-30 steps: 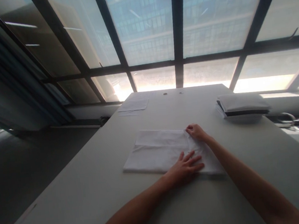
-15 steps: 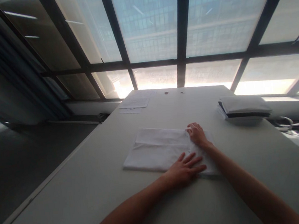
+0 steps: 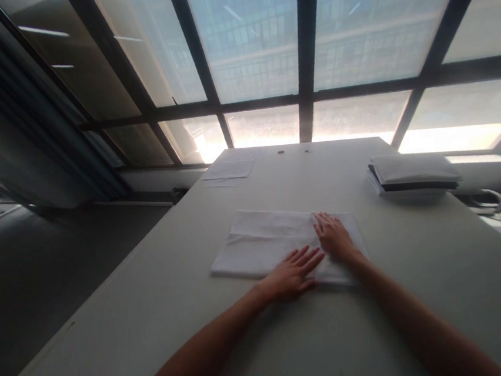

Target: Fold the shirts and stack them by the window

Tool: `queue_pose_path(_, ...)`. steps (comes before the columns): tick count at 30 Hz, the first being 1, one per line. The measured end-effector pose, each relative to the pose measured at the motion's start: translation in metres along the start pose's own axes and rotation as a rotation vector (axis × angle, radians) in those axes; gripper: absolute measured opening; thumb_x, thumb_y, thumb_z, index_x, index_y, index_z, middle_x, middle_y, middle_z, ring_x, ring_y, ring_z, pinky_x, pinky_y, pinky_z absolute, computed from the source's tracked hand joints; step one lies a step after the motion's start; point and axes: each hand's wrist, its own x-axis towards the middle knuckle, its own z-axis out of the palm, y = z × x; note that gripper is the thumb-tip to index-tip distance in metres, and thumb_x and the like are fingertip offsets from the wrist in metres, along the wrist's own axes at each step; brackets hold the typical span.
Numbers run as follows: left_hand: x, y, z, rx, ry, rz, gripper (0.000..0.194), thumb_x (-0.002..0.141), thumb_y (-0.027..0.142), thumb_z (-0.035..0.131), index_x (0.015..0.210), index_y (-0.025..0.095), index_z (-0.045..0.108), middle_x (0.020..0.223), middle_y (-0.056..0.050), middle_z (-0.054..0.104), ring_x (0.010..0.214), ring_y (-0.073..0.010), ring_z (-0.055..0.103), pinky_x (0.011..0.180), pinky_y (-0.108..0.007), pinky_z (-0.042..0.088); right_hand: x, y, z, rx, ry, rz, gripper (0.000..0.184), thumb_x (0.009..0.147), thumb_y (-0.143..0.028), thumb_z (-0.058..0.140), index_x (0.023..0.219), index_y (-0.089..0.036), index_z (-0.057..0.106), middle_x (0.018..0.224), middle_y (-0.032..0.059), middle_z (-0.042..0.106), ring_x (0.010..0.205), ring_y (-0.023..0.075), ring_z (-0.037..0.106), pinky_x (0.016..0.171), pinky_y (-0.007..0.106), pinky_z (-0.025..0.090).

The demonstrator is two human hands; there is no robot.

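A folded white cloth (image 3: 256, 243) lies flat on the white table (image 3: 165, 314), with a crease running across its left part. On its near edge, right of the middle, my left hand (image 3: 291, 276) rests palm down with fingers stretched out. My right hand (image 3: 332, 234) lies on the cloth's right part, fingers extended toward the far edge. Neither hand grips anything. The fingertips of my left hand come close to the right hand's palm. Both hands hide some of the cloth beneath them.
At the table's right edge sits a stack of folded white and dark cloth (image 3: 415, 173). Flat white sheets (image 3: 229, 170) lie at the far left. Beyond the right edge is a metallic ring-shaped object (image 3: 486, 199). Windows stand behind the table; a dark curtain (image 3: 50, 130) hangs left.
My left hand has slid left over the cloth. My right hand's fingers have gone from bent to flatter on it. The view has shifted slightly.
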Motion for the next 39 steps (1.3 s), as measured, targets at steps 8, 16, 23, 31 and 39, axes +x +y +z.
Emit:
queue_pose_path(8,-0.060,-0.103,-0.027,0.289,0.144,-0.792,0.060,0.104,0.049,0.026,0.158,0.022,0.028,0.164,-0.008,0.023,0.152,-0.0292,0.019,0.122,-0.053,0.015,-0.005,0.004,0.006,0.002,0.033,-0.029,0.052,0.101,-0.032,0.038,0.148,-0.013,0.046,0.152,0.0152,0.047,0.142,0.0254,0.039,0.118,0.044,0.023)
queue_pose_path(16,-0.102,-0.125,-0.034,0.364,0.366,-1.053,0.055,0.100,0.037,0.042,0.147,0.009,0.045,0.150,-0.018,0.048,0.139,-0.0277,0.043,0.114,-0.038,0.034,-0.006,0.003,0.004,0.004,0.047,-0.025,0.052,0.099,-0.032,0.040,0.148,-0.013,0.046,0.152,0.0141,0.047,0.142,0.0260,0.040,0.119,0.043,0.023)
queue_pose_path(23,-0.112,-0.126,-0.051,0.250,0.420,-1.244,0.055,0.090,0.048,0.061,0.133,0.014,0.057,0.125,-0.017,0.063,0.116,-0.0294,0.059,0.094,-0.035,0.046,-0.006,0.003,0.004,0.011,0.040,-0.014,0.052,0.098,-0.031,0.042,0.147,-0.014,0.047,0.152,0.0147,0.047,0.142,0.0258,0.040,0.118,0.043,0.023)
queue_pose_path(31,-0.118,-0.134,-0.061,0.006,0.404,-1.251,0.045,0.085,0.049,0.064,0.111,0.012,0.063,0.107,-0.016,0.071,0.099,-0.0286,0.067,0.081,-0.032,0.047,-0.004,0.000,0.001,0.051,0.049,0.009,0.051,0.098,-0.032,0.043,0.145,-0.014,0.050,0.149,0.0147,0.050,0.140,0.0257,0.042,0.117,0.041,0.024)
queue_pose_path(39,-0.119,-0.129,-0.099,-0.753,0.348,-0.974,0.063,0.068,0.058,0.072,0.111,0.011,0.065,0.106,-0.011,0.072,0.088,-0.0245,0.068,0.068,-0.028,0.052,-0.004,-0.001,-0.002,0.068,0.056,-0.002,0.050,0.098,-0.032,0.044,0.144,-0.015,0.051,0.147,0.0140,0.053,0.137,0.0238,0.044,0.116,0.037,0.024)
